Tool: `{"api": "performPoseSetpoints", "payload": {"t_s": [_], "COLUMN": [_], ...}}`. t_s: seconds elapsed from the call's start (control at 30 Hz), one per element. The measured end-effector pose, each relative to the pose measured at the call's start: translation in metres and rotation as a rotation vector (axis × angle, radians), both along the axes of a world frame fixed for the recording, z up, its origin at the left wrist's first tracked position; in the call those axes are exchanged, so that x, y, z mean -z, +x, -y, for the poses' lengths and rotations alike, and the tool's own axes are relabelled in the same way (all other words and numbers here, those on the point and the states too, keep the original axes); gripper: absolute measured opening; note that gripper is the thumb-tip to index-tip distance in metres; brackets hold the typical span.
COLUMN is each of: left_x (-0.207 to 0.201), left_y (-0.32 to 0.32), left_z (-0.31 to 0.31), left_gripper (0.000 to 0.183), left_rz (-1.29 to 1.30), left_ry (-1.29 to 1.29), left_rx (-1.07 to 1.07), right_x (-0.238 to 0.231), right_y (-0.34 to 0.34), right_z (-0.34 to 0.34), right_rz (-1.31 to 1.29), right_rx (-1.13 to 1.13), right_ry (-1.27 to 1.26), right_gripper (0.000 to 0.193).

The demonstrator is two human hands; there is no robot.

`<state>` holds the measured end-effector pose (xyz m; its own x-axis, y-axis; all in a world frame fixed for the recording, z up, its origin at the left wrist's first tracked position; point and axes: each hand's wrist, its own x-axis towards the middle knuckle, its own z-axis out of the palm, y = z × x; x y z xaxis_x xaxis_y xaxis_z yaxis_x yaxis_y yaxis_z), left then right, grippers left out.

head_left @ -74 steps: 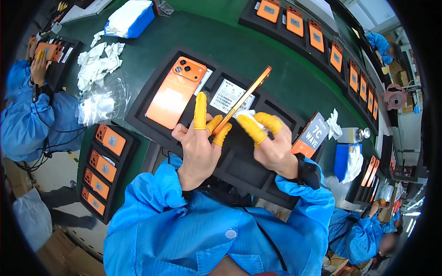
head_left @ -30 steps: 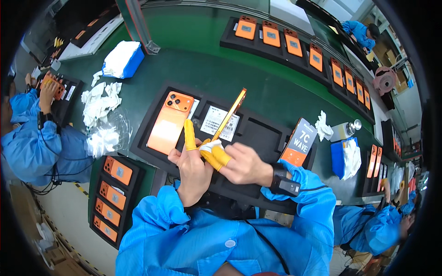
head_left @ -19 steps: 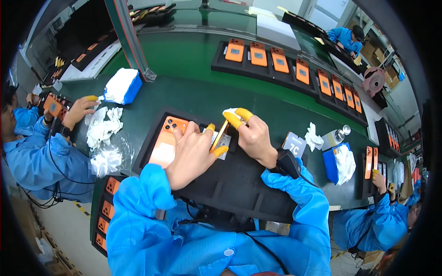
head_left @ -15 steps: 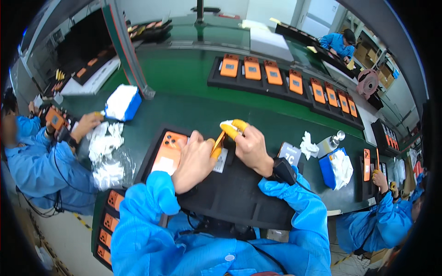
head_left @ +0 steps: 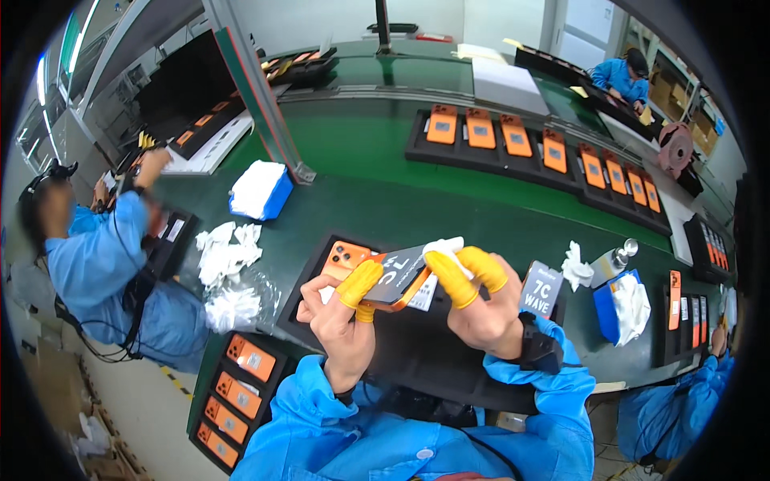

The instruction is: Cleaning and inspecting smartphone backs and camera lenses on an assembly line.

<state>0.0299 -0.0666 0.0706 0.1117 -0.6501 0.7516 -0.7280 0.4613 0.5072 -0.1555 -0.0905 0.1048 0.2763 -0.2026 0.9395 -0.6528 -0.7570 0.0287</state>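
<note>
Between my hands is an orange-edged smartphone (head_left: 391,276), tilted, its dark grey face with white lettering turned up. My left hand (head_left: 341,329) grips its left end, yellow finger cots on the fingers. My right hand (head_left: 487,313), also in yellow cots, pinches a white cloth (head_left: 446,244) against the phone's far right end. Below is a black foam tray (head_left: 437,353), where another orange phone (head_left: 347,254) lies camera side up at the left. A grey rectangular piece with white lettering (head_left: 540,287) sits at the tray's right, and a white label shows behind the held phone.
Crumpled white cloths (head_left: 228,256) and a clear plastic bag (head_left: 261,301) lie left. Blue boxes of wipes (head_left: 277,196) stand at both sides, a pump bottle (head_left: 613,263) at right. Trays of orange phones (head_left: 417,148) line the back and lower left. Co-workers sit on both sides.
The phone, seen edge-on before, is now turned with its grey face up. My left hand has swung round to its left end. The whole view has shifted, and the left co-worker's arm has risen.
</note>
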Motion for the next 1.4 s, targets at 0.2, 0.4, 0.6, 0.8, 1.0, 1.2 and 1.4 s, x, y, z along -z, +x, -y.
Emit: {"api": "performPoseSetpoints", "payload": {"t_s": [0.2, 0.4, 0.6, 0.8, 1.0, 1.2, 1.4], "left_x": [0.019, 0.041, 0.046, 0.041, 0.044, 0.037, 0.046], "left_y": [-0.001, 0.010, 0.003, 0.000, 0.000, 0.000, 0.019], "left_z": [-0.003, -0.006, -0.014, -0.016, -0.010, -0.008, 0.001], "left_gripper": [0.024, 0.017, 0.022, 0.036, 0.038, 0.037, 0.041], "left_rz": [-0.002, -0.200, -0.485, -1.166, -1.453, -1.729, -1.677], "left_ry": [0.012, 0.027, 0.154, 0.821, 1.155, 1.181, 1.207], "left_rx": [0.042, 0.133, 0.370, 1.014, 1.373, 0.907, 1.098], "right_x": [0.003, 0.011, 0.003, 0.007, 0.016, 0.035, 0.043], "right_y": [0.020, 0.007, 0.007, 0.009, 0.007, 0.020, 0.019], "right_z": [-0.031, -0.010, -0.025, -0.025, -0.009, -0.021, -0.023], "right_rz": [-0.085, 0.045, 0.222, 0.375, 0.258, -0.064, -0.230], "right_rx": [-0.153, -0.073, -0.248, -0.390, -0.165, -0.299, -0.394], "right_ry": [0.065, 0.143, 0.396, 0.649, 0.479, 0.203, 0.148], "right_gripper": [0.053, 0.049, 0.045, 0.041, 0.051, 0.053, 0.037]}}
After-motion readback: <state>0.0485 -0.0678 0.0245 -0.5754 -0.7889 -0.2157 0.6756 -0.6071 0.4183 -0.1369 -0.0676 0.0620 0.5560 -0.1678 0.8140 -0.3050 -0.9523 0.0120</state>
